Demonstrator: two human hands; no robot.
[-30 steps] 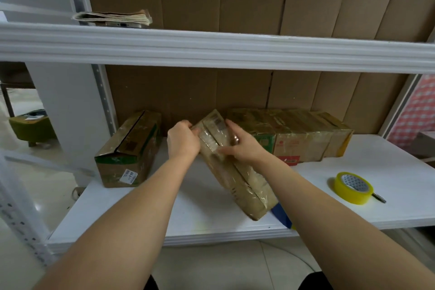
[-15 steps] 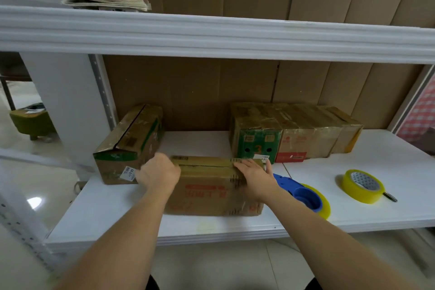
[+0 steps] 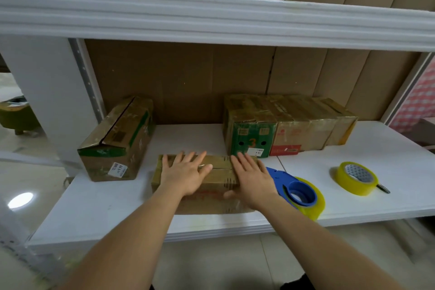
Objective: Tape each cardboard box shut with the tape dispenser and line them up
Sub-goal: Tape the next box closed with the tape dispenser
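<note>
Cardboard box [image 3: 219,178]: rectangular, glossy tape, flaps closed.
Left hand [image 3: 187,175]: flat, fingers spread, pressing box top.
Right hand [image 3: 253,178]: flat, fingers wide, pressing box's right end.

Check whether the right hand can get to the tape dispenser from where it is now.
Probably yes. The right hand lies flat on the front box, and the tape dispenser sits just to its right on the shelf, with nothing between them.
</note>
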